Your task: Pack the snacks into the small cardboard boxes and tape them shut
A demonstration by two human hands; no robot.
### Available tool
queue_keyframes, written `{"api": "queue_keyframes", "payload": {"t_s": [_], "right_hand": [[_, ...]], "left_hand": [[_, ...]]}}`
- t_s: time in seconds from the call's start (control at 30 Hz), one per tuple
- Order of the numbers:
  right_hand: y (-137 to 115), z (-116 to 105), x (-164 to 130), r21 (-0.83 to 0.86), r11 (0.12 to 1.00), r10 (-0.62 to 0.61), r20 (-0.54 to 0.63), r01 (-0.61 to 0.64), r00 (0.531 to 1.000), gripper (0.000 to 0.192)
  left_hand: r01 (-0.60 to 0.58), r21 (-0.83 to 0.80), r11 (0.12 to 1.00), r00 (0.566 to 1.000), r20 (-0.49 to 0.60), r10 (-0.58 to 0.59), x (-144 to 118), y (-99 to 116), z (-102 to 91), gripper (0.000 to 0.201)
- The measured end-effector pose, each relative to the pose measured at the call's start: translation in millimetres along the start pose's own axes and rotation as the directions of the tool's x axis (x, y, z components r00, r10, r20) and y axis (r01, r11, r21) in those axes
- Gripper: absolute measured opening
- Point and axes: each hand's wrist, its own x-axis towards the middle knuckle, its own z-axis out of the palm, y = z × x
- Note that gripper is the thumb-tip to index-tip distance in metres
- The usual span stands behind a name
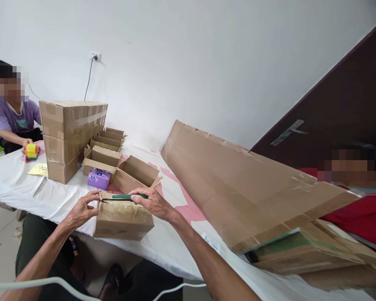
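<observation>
A taped brown cardboard box (pixel 125 228) lies at the near edge of the cloth-covered table. My left hand (pixel 83 209) grips its left end, with thumb and fingers against the cardboard. Across the top of that box, my right hand (pixel 150 202) holds a slim green-handled knife (pixel 122 196), its dark, narrow end pointing left toward my left fingertips. Whether the tip goes into the tape cannot be made out. Just behind the box sit a purple box (pixel 99 179) with printed eyes and an open cardboard box (pixel 134 177).
Stacked taped boxes (pixel 54 144) stand at left, beside more open cartons (pixel 109 138). A large cardboard sheet (pixel 222 179) leans along the right. At far left, a person's hand (pixel 24 149) holds a yellow tape dispenser (pixel 32 151). Another person in red (pixel 347 213) sits at right.
</observation>
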Motion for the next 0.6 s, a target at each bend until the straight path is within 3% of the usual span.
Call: {"api": "queue_keyframes", "payload": {"t_s": [0.37, 0.6], "right_hand": [[-11.7, -4.1, 7.3, -0.032, 0.999, 0.032, 0.045, -0.031, 0.998, 0.038], [-14.1, -1.3, 15.7, -0.064, 0.998, 0.019, 0.066, -0.015, 0.998, 0.035]], "left_hand": [[-0.038, 0.058, 0.998, 0.999, 0.018, 0.037, 0.5, -12.6, -24.4, 0.042], [-0.049, 0.016, 0.999, 0.999, 0.006, 0.049, -2.1, -19.7, -25.3, 0.038]]}}
